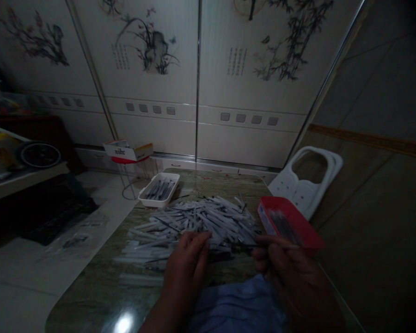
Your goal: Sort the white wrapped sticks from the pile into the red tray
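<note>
white chair (300, 186) beside tiled wall (374, 203) | printed box (126, 151) on red-topped stool (125, 160) | painted cabinet doors (152, 132)

We count two bare hands (185, 266), one white rectangular plastic tray (153, 203), one red rectangular plastic box (298, 215), one white plastic chair (292, 183); the thin whitish sticks (222, 215) we cannot count exactly.

Left hand (189, 263) at a heap of pale sticks (215, 217) — right hand (284, 266) pinches a dark rod (243, 248).

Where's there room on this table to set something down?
Near left: the table between its left edge, your left hand and the pile of sticks. Far end, right of the white tray: bare except small bits. The pile crowds the middle.
</note>
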A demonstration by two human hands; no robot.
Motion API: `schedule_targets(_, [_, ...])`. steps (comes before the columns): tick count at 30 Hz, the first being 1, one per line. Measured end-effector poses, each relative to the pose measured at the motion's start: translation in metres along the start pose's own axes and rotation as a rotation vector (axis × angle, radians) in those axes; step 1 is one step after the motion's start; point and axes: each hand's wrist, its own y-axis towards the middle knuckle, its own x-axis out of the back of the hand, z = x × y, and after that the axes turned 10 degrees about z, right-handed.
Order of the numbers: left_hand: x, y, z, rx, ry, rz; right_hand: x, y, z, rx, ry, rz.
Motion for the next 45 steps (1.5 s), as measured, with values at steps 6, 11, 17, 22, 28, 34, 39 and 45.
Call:
schedule_targets(6, [-0.006, -0.002, -0.003, -0.001, 0.006, 0.038, -0.005, -0.003, 0.002, 0.024, -0.039, -0.069])
schedule_targets(11, [-0.007, -0.002, -0.006, -0.008, 0.003, 0.07, -0.006, -0.004, 0.003, 0.002, -0.112, -0.086])
schedule_targets(17, [-0.008, -0.003, -0.01, -0.008, 0.028, 0.116, -0.002, 0.001, -0.006, 0.017, -0.228, 0.005])
schedule_targets(22, [-0.01, -0.004, -0.013, -0.018, 0.032, 0.177, -0.003, 0.005, -0.014, 0.034, -0.292, 0.1])
schedule_targets(28, [-0.013, -0.006, -0.009, -0.026, 0.017, 0.191, -0.013, 0.003, -0.009, -0.03, -0.225, 0.149])
schedule_targets(34, [-0.005, -0.004, -0.009, 0.018, 0.021, 0.131, -0.001, 0.009, -0.007, -0.057, -0.308, 0.172])
schedule_targets(39, [0.004, 0.0, -0.004, 0.048, 0.028, 0.059, 0.005, 0.018, -0.028, -0.024, -0.818, 0.423])
schedule_targets(45, [0.008, -0.002, 0.004, 0.065, 0.023, 0.032, 0.002, 0.015, -0.049, -0.047, -1.096, 0.62])
